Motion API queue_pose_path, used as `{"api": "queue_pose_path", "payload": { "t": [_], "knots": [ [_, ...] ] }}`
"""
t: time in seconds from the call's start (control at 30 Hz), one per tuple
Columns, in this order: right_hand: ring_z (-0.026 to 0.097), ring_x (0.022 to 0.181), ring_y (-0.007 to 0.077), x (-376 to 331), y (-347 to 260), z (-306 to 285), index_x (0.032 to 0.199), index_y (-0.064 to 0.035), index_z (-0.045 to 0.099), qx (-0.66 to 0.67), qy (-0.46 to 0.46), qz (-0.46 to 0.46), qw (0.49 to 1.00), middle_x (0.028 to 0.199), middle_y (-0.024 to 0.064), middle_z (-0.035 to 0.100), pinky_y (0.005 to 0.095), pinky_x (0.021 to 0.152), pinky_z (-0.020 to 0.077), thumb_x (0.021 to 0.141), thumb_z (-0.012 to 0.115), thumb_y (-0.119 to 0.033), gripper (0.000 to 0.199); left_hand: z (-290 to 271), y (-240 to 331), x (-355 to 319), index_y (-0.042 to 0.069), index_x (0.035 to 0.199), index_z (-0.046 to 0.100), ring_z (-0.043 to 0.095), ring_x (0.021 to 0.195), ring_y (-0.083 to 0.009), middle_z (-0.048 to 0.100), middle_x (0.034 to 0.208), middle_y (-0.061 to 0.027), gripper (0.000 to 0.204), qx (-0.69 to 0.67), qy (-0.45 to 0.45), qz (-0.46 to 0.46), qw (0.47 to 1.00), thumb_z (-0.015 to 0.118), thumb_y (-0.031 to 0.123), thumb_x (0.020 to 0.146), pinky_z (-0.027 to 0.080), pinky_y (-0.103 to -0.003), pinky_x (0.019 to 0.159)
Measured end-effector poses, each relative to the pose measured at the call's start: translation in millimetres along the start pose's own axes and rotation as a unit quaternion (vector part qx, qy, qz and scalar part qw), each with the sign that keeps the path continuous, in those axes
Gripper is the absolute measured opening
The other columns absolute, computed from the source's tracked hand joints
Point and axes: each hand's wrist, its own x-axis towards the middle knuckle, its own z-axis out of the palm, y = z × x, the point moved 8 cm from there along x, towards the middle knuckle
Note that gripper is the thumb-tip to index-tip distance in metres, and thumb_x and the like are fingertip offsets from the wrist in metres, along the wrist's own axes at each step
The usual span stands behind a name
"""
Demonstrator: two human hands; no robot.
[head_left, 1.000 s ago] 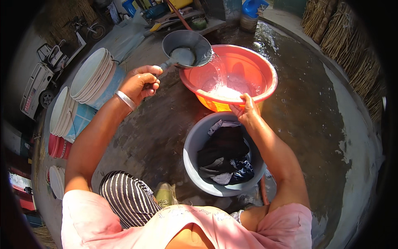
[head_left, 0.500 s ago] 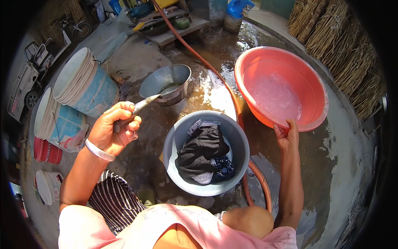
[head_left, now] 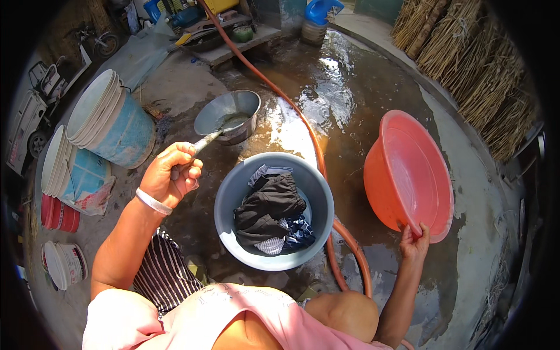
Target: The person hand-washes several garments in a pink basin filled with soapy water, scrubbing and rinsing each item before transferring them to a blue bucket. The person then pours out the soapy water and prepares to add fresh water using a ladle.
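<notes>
My left hand (head_left: 173, 175) is closed round the tapered grey handle of a metal dipper (head_left: 242, 134), whose round bowl is out ahead of the fist. With my right hand (head_left: 415, 240) I grip the near rim of a red plastic basin (head_left: 413, 160). The red basin leans steeply to the right; its inside looks wet, and how much water is in it is hard to tell. Between my arms a grey-blue basin (head_left: 227, 233) stands on the wet ground. Dark, patterned and striped wet clothes (head_left: 271, 204) lie heaped in it.
An orange hose (head_left: 303, 125) runs past the grey-blue basin's right side. At left stand blue-and-white buckets (head_left: 119, 131), a red pail (head_left: 60, 214) and a white tub (head_left: 64, 265). Bundles of dry stalks (head_left: 461, 64) lean at the far right. A blue jug (head_left: 321, 11) is at the back.
The red basin has moved nearer and right and tipped much further over; the pool of water seen in it is no longer visible. My left hand has shifted only slightly, still holding the dipper.
</notes>
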Motion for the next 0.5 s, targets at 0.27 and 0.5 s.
{"api": "queue_pose_path", "payload": {
  "t": [0.27, 0.5],
  "knots": [
    [0.067, 0.081, 0.0238, -18.2, -181.4, -57.5, 0.096, -0.0079, 0.059, -0.22, 0.117, -0.198, 0.948, 0.094, 0.0068, 0.066, 0.0379, 0.065, 0.061, 0.074, 0.07, -0.017, 0.026, -5.7, -14.1, 19.2, 0.008, 0.094, 0.057, 0.059, 0.062, -0.0147, 0.064, 0.083, -0.0123, 0.009, 0.014, 0.006, -0.044, 0.999, 0.052, 0.006, 0.087, 0.049, -0.028, 0.053],
    [0.059, 0.083, 0.0298, 92.7, -282.3, 17.4, 0.101, -0.0032, 0.055, -0.269, 0.187, -0.344, 0.88, 0.1, 0.0134, 0.058, 0.0391, 0.069, 0.0573, 0.077, 0.066, -0.021, 0.033, 9.7, -4.9, -10.2, 0.004, 0.094, 0.055, 0.061, 0.063, -0.0173, 0.065, 0.085, -0.015, 0.008, 0.003, 0.024, -0.044, 0.999, 0.054, 0.005, 0.086, 0.052, -0.029, 0.054]
  ]
}}
